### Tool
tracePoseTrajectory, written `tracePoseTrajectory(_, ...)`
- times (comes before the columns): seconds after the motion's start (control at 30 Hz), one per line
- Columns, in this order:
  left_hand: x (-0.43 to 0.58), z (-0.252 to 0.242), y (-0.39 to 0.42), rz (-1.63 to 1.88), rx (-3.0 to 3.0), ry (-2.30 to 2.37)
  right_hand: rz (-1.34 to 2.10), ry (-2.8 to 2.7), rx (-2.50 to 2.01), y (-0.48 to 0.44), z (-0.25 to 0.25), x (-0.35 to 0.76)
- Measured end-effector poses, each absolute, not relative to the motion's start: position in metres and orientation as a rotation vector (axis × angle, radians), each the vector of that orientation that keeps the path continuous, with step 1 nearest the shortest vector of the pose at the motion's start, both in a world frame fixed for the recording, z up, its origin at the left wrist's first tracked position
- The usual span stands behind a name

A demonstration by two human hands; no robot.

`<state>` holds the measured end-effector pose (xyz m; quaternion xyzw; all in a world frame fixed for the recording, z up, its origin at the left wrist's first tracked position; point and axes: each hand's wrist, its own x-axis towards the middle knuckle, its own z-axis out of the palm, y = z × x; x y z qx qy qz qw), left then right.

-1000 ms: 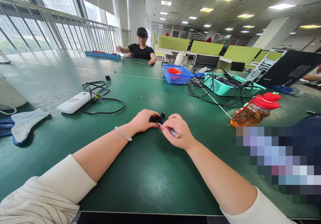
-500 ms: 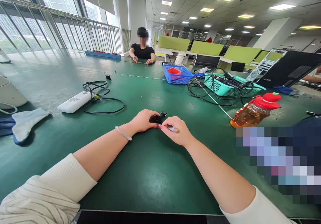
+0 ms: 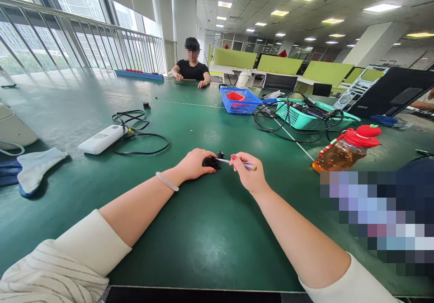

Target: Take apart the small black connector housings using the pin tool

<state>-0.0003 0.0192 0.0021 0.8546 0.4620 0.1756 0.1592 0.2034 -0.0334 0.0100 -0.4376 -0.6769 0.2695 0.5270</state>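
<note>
My left hand [image 3: 195,163] is closed around a small black device [image 3: 212,162], holding it against the green table; its kind is not clear, and the fingers cover its left side. In my right hand [image 3: 249,171] is a small screwdriver [image 3: 248,165] with a slim metal shaft and a clear purplish handle. Its shaft points left, and the tip meets or nearly meets the device's upper right part. The thumb and fingers pinch the front of the handle, and the handle's brownish end sticks out to the right.
On the green table [image 3: 190,230], a white power bank [image 3: 103,139] and black cable [image 3: 142,152] lie left, beyond a glove [image 3: 40,167]. A blue basket [image 3: 240,101], teal basket [image 3: 298,117] with cables and red-lidded bottle [image 3: 342,153] are right. A person [image 3: 192,68] sits opposite.
My right hand has moved to the right, away from my left fingers, so the screwdriver's shaft now shows. My left hand stays on the black device.
</note>
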Motion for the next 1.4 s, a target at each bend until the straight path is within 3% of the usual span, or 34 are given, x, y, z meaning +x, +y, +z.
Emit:
tracePoseTrajectory(0.83,-0.002,0.002,0.013,0.801,2.518,1.194,0.831,-1.529,-1.095,-0.027,0.006,0.203)
tracePoseTrajectory(1.03,-0.002,0.003,0.013,1.050,2.431,1.518,0.780,-1.349,-1.042,-0.020,0.002,0.211)
tracePoseTrajectory(1.27,-0.008,0.002,0.015,0.523,2.515,1.801,0.781,-1.492,-1.248,-0.015,-0.006,0.213)
tracePoseTrajectory(1.4,-0.010,0.005,0.015,0.445,2.538,1.820,0.792,-1.491,-1.271,-0.016,-0.005,0.214)
